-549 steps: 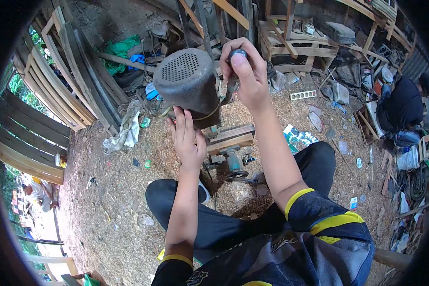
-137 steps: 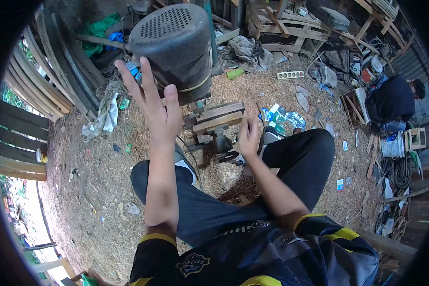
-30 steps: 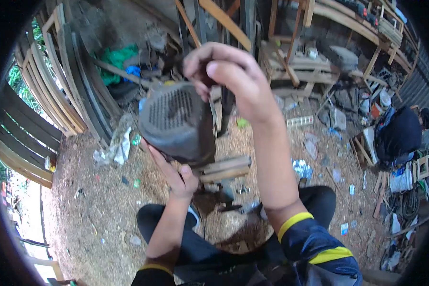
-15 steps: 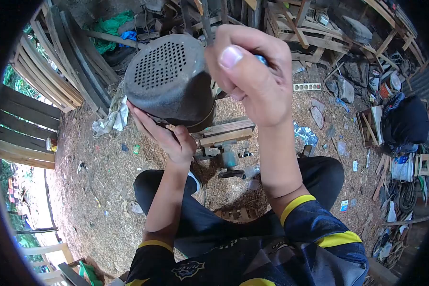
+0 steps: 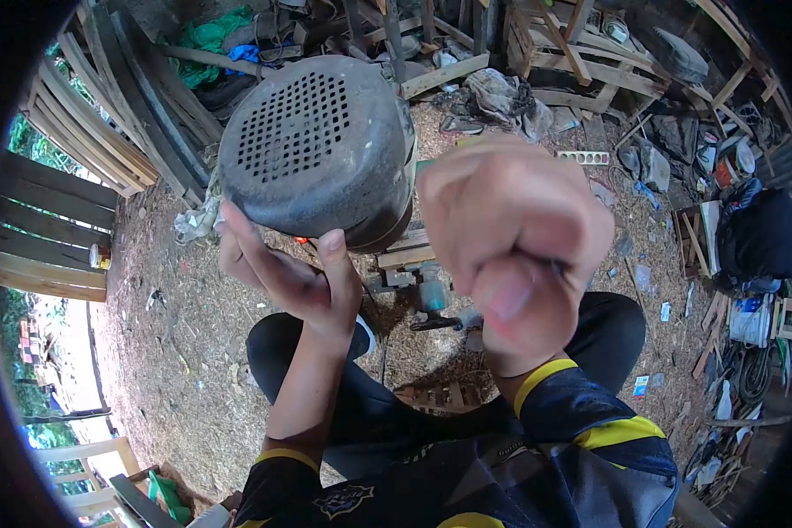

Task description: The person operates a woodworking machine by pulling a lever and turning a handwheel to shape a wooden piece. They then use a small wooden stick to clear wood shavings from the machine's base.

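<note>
A dark, rounded metal housing with a square-holed grille on its end (image 5: 304,132), like a motor casing, is held up tilted at the upper middle. My left hand (image 5: 304,282) supports it from below, with the thumb on its near edge and fingers along the lower left side. My right hand (image 5: 519,238) is closed in a fist just right of the housing, slightly blurred. A small greenish bit shows at its left edge; what the fist holds is mostly hidden. Below, between my knees, stands a wooden-jawed clamp or vise (image 5: 431,295) with a dark handle.
Wood shavings and litter cover the ground (image 5: 194,352). Curved planks (image 5: 141,106) lean at upper left. A white power strip (image 5: 583,157) lies beyond my right hand. Wooden frames (image 5: 581,66) stand at upper right, and a dark cloth-covered heap (image 5: 757,233) at right.
My right hand has moved down and right, turning so its thumb points toward me. The housing has come slightly closer, and the left fingers have shifted beneath it.
</note>
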